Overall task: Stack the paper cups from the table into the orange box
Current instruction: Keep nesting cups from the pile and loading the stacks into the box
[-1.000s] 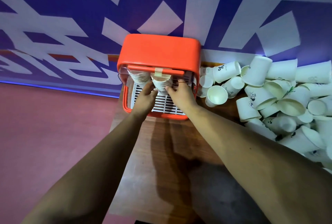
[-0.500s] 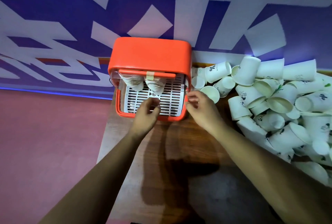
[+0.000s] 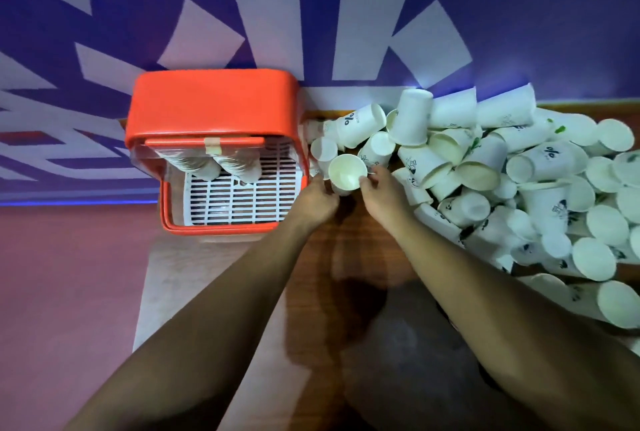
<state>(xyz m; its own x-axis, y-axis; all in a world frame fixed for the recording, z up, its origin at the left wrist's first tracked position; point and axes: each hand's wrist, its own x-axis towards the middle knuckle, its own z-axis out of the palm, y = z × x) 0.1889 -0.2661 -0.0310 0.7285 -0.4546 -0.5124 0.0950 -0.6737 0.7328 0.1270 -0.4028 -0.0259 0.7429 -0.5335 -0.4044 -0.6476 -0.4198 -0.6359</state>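
Observation:
The orange box (image 3: pixel 211 101) stands at the table's back left, its front open over a white slatted tray (image 3: pixel 239 198). Two stacks of paper cups (image 3: pixel 221 162) lie inside under the lid. Just right of the box, a white paper cup (image 3: pixel 347 171) faces me mouth-up. My left hand (image 3: pixel 317 198) grips its left side and my right hand (image 3: pixel 382 193) pinches its right rim. A large heap of loose paper cups (image 3: pixel 502 181) spreads across the right of the table.
The wooden table (image 3: pixel 311 292) meets a purple and white wall (image 3: pixel 346 15) at the back. Its left edge drops to a reddish floor (image 3: pixel 69 292). Bare wood lies between my forearms, in front of the box.
Both hands have left the box's tray and moved right to the edge of the heap, where they have taken hold of one cup. The view has shifted right.

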